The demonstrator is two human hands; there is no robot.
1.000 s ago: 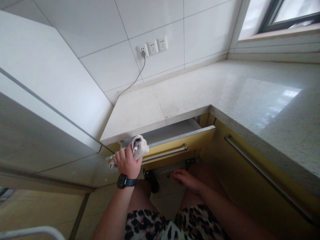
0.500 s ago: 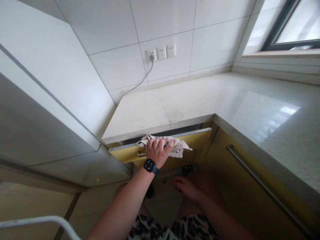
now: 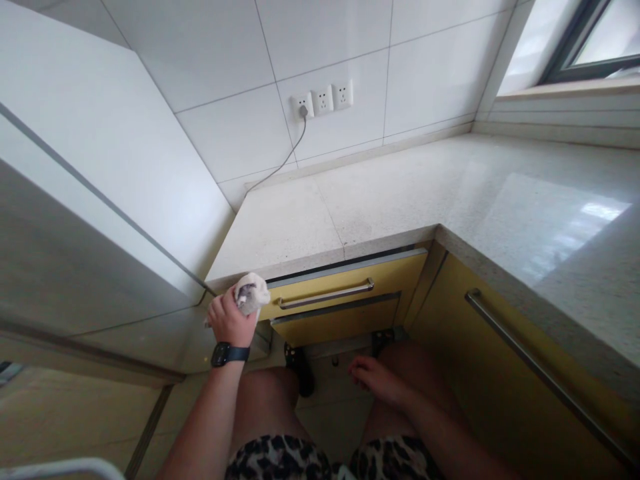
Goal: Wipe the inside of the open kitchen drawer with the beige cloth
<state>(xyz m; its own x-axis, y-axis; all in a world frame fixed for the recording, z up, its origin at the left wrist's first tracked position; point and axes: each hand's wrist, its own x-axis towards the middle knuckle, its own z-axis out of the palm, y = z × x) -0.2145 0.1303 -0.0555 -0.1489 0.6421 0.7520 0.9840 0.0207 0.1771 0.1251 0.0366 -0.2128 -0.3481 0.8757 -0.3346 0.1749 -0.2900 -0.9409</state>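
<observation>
Cloth (image 3: 253, 293) is bunched up in the left hand (image 3: 230, 323), and I see it at the left end of the top drawer (image 3: 345, 279), just below the edge of the tabletop (image 3: 280, 220). That left grip is full: the fingers curl round the cloth, and a bit of it puffs out on one side. From far off, I can't tell if it presses on the drawer or only sits close to it. The right hand (image 3: 370, 377) is low by the right leg (image 3: 415, 360), with its fingers bent in. I can't tell if that grip has anything in it.

I think the step is wiping the yellow front of the top drawer. To me, the next move calls for a flat bit of cloth on the drawer, and a careful way round the handle (image 3: 325, 297), which could catch it.

The top drawer sits out a little, with a thin dark gap above it. What is inside, I can't see. The lower drawer (image 3: 345, 321) has a dark strip along its top, but I can't tell if it is pulled out too
</observation>
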